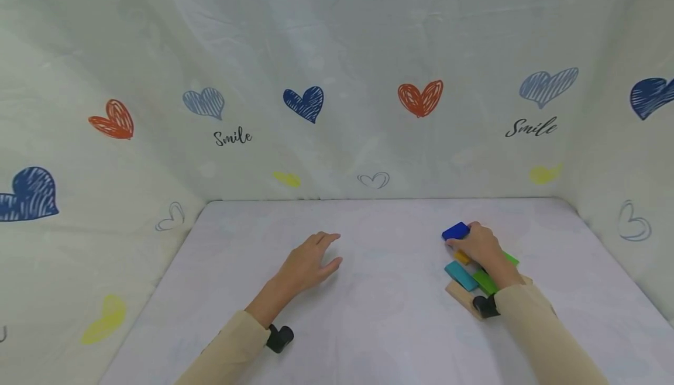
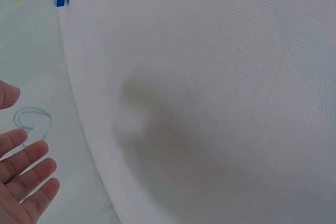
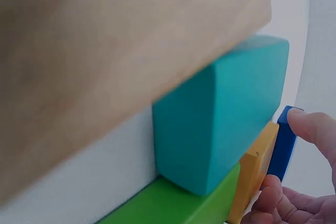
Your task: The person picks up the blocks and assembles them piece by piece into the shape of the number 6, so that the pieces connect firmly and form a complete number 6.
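My right hand (image 1: 483, 247) pinches a blue block (image 1: 455, 231) between thumb and fingers, at the far side of a group of coloured blocks. In the right wrist view the blue block (image 3: 285, 142) stands beyond a yellow-orange block (image 3: 257, 163), with the thumb on its upper end and the fingertips at its lower end. My left hand (image 1: 305, 265) is held over the white table at the middle left, thumb and fingers spread, holding nothing. The left wrist view shows its fingers (image 2: 31, 174) relaxed and apart.
Below the right hand lie a teal block (image 1: 461, 275), a green block (image 1: 485, 282) and a plain wooden block (image 1: 463, 298). More green (image 1: 509, 258) shows behind the right wrist, partly hidden. A white cloth wall (image 1: 363, 151) with printed hearts borders the table's back and sides.
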Demonstrator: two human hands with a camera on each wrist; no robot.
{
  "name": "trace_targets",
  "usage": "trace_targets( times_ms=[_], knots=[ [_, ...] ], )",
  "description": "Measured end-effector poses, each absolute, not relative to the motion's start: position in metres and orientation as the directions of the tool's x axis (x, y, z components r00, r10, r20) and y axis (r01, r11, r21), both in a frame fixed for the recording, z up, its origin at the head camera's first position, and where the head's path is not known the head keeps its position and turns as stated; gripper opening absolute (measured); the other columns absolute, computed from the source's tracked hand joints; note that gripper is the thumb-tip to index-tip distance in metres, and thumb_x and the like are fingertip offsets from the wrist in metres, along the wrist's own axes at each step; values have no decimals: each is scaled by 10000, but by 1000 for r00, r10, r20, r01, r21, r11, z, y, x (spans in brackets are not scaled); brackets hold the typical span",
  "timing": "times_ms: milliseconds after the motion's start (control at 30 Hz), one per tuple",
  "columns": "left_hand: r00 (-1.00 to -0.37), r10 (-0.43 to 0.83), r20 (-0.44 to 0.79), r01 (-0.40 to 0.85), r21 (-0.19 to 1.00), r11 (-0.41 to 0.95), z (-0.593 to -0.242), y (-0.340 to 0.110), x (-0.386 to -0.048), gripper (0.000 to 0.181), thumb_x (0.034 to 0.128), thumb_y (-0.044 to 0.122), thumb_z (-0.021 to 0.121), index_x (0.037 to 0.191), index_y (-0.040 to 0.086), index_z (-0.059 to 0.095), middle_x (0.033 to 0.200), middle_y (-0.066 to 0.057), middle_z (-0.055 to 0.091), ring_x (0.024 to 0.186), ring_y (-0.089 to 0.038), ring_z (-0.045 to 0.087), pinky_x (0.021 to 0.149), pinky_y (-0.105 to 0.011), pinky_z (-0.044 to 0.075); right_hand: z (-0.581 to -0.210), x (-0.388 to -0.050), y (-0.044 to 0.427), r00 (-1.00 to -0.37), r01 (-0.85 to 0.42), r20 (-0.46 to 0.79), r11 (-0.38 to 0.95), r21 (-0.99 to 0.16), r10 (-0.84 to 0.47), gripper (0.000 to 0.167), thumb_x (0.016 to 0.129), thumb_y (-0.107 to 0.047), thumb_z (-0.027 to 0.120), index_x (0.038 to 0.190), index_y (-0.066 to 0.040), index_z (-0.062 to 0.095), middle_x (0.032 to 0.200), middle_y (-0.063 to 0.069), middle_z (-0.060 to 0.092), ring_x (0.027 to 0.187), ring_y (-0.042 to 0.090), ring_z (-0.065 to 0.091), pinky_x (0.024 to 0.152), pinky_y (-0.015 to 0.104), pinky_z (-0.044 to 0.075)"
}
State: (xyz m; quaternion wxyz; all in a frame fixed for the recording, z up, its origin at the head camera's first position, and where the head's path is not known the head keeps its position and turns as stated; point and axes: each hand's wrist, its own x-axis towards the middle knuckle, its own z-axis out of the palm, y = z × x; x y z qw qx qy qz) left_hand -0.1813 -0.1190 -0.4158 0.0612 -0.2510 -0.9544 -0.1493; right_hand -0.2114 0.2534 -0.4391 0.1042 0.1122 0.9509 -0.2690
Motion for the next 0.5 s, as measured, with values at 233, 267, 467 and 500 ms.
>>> trace_targets(
  times_ms=[233, 267, 467, 500],
  knots=[
    [-870, 453, 194, 491, 261, 831, -414, -120, -180, 501, 885, 348, 593, 1317, 117, 491, 1202, -71, 580, 1113, -227, 566, 868, -376, 496, -436, -207, 246, -972, 213, -200, 832, -513, 126, 789, 857, -342, 619, 1336, 175, 264, 1267, 413, 395, 1044, 447, 495, 866, 539, 452],
    [-871, 452, 194, 490, 260, 832, -414, -120, -180, 500, 886, 347, 593, 1318, 117, 491, 1203, -71, 580, 1114, -225, 566, 872, -374, 494, -435, -206, 245, -975, 200, -188, 832, -517, 117, 787, 857, -341, 621, 1333, 176, 267, 1242, 409, 421, 1010, 432, 511, 838, 518, 469],
    [-872, 448, 197, 488, 281, 826, -416, -122, -180, 489, 886, 335, 593, 1313, 116, 496, 1203, -66, 580, 1116, -226, 565, 891, -379, 484, -429, -202, 232, -989, 134, -131, 812, -568, 72, 786, 849, -330, 638, 1335, 166, 271, 1054, 323, 555, 832, 326, 558, 658, 369, 479],
    [-871, 448, 200, 489, 288, 823, -416, -122, -180, 488, 885, 334, 594, 1311, 116, 497, 1202, -66, 580, 1116, -229, 565, 892, -381, 482, -428, -201, 229, -990, 129, -128, 807, -577, 67, 786, 849, -328, 639, 1341, 160, 268, 1046, 309, 563, 825, 312, 561, 651, 354, 476]
  ],
)
